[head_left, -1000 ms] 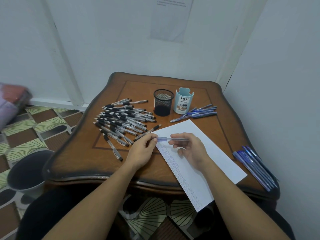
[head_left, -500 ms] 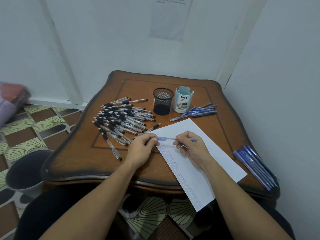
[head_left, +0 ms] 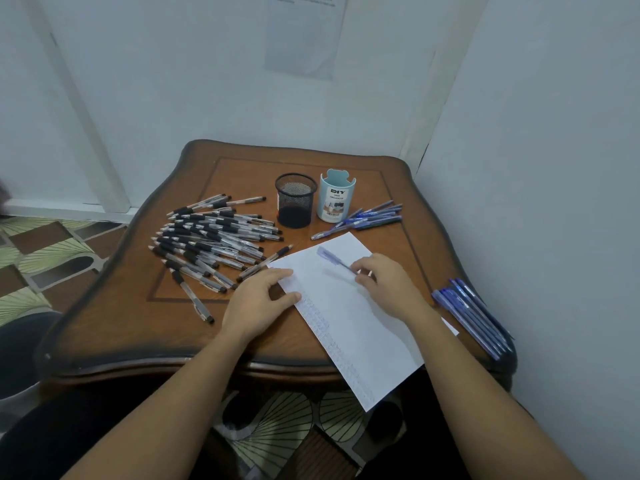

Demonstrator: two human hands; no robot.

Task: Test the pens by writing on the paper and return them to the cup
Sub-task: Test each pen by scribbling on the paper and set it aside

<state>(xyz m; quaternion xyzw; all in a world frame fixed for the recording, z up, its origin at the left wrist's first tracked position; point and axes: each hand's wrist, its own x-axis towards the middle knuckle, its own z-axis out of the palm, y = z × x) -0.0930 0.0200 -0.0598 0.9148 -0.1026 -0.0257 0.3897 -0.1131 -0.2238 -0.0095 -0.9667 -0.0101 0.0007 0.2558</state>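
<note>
A white paper (head_left: 360,317) lies slanted on the wooden table (head_left: 138,323), with rows of small scribbles along its left edge. My right hand (head_left: 388,285) pinches a blue pen (head_left: 332,258) over the paper; the pen is blurred and its capped end points up-left. My left hand (head_left: 258,299) rests on the paper's left edge, fingers loosely curled, holding nothing. A black mesh cup (head_left: 296,199) and a light blue desk-organizer cup (head_left: 336,196) stand at the back of the table.
Several black-grip pens (head_left: 214,240) lie heaped left of the cups. Several blue pens (head_left: 367,218) lie right of the blue cup. More blue pens (head_left: 474,317) sit at the table's right edge by the wall. A dark bin (head_left: 20,355) stands on the floor at left.
My left hand has let go of the pen's end and dropped onto the paper's edge. My right hand has swung the pen from level to slanted, its cap end now up-left.
</note>
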